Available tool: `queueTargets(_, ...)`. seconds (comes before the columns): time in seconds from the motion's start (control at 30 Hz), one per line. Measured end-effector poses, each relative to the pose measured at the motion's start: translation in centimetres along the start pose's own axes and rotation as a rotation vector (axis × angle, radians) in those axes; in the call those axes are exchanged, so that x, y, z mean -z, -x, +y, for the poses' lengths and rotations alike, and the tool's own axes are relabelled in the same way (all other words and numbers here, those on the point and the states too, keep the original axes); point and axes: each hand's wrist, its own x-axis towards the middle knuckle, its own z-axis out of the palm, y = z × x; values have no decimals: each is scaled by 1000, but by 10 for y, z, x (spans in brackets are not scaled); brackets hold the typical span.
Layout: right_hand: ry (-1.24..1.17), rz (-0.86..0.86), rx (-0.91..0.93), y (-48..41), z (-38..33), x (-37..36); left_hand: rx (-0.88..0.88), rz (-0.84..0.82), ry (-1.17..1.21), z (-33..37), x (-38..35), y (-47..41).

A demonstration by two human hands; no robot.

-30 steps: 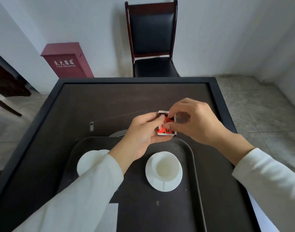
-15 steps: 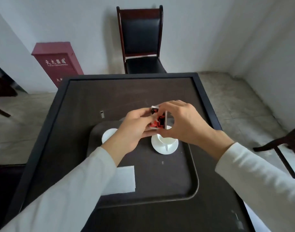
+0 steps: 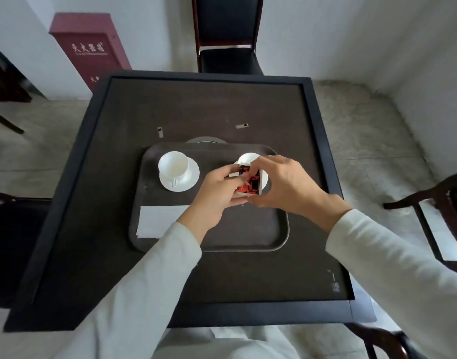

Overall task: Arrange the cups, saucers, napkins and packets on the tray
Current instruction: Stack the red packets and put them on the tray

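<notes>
Both hands, left hand (image 3: 217, 193) and right hand (image 3: 287, 185), pinch red packets (image 3: 249, 182), hiding the right cup (image 3: 248, 158).

a single head-worn wide-angle view looks steeply down and forward from above the near edge of the dark square framed surface (image 3: 204, 107), taking in nearly all of it. the dark rounded plastic tray (image 3: 248, 237) sits mid-frame, fairly near. the black padded wooden chair (image 3: 227, 35) and the dark red metal cabinet (image 3: 92, 47) line the far wall at the top edge. straight lines bow toward the frame edges.
</notes>
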Motion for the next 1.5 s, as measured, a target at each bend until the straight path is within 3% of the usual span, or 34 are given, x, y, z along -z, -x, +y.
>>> queueTargets(0.37,-86,-240,-103,73,69,-66,244,180,-91,-100,-65,-9)
queueTargets(0.7,-40,-353,-146,81,108,-110,254,353,-371,-151,-86,-15)
queueTargets(1.5,20,-425,-171,87,125,-129,205,385,-452,-163,-83,-20)
